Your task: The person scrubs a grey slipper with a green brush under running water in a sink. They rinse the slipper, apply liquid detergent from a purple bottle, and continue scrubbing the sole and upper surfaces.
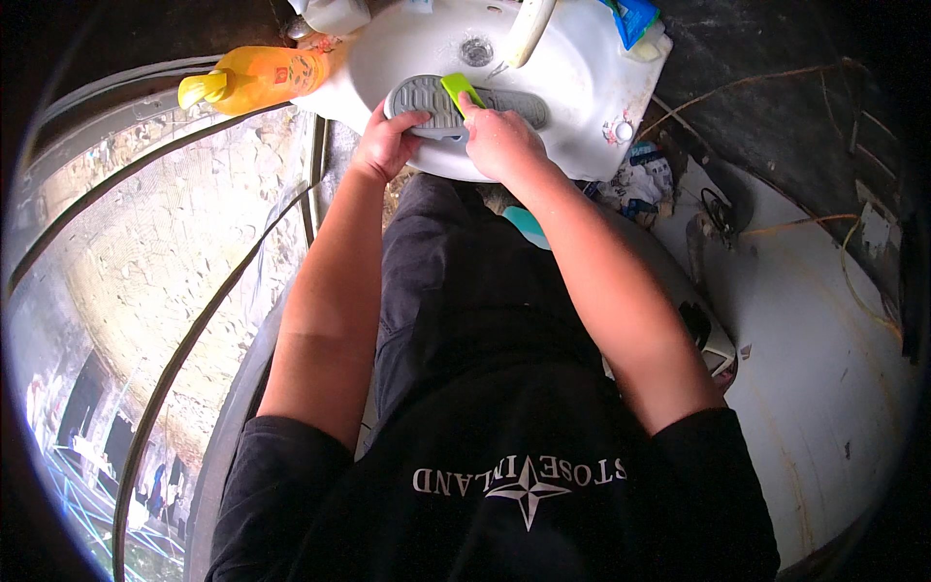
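A grey slipper (418, 100) is held sole up over the near part of a white washbasin (574, 138). My left hand (385, 142) grips its left end, the thumb on the ridged sole. My right hand (502, 138) holds a bright green brush (457, 87) against the middle of the sole, with the index finger stretched along its back; its bristles are hidden. Beyond the slipper lies the metal drain (477, 51). A pale faucet spout (529, 33) reaches over the bowl, and a thin stream of water shows below its tip.
An orange pump bottle (269, 76) lies to the left of the basin. A blue packet (633, 22) is on the basin's right rim. Crumpled wrappers (644, 182) and dark cables (716, 211) are low on the right. A framed window (182, 254) stands at the left.
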Tool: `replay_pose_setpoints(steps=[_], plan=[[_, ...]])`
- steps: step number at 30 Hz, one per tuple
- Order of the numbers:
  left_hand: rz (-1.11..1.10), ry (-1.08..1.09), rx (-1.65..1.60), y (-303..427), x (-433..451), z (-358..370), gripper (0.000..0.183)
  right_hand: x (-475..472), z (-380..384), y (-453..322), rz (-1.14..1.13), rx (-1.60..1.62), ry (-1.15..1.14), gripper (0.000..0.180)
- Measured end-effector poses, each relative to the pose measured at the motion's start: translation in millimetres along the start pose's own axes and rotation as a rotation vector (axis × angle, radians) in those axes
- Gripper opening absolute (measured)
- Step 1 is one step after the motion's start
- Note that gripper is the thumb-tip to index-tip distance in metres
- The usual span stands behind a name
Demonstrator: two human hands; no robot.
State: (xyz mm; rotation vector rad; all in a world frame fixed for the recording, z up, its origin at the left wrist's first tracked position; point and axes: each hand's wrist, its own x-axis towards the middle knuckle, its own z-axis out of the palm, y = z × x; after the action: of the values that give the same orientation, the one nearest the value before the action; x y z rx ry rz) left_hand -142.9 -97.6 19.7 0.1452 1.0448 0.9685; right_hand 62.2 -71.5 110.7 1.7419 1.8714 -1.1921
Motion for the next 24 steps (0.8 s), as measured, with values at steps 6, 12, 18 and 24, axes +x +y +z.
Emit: replay_pose_setpoints(steps=[6,12,18,24], plan=[[-0.030,0.102,0.010,5.7,-4.4,16.9,0.069,10.0,4.2,37.1,0.123,-0.038,0.056,0.062],[-0.034,0.014,-0.036,3.2,2.5,-2.6,0.071,0.4,1.0,11.8,0.095,0.029,0.005,0.065],[-0.052,0.007,-0.013,4.7,2.9,0.4,0.065,7.9,12.0,-21.7,0.044,0.052,0.072,0.057],[-0.064,0.054,0.109,2.0,4.0,5.5,0.050,10.0,4.1,16.9,0.125,0.071,0.069,0.056]])
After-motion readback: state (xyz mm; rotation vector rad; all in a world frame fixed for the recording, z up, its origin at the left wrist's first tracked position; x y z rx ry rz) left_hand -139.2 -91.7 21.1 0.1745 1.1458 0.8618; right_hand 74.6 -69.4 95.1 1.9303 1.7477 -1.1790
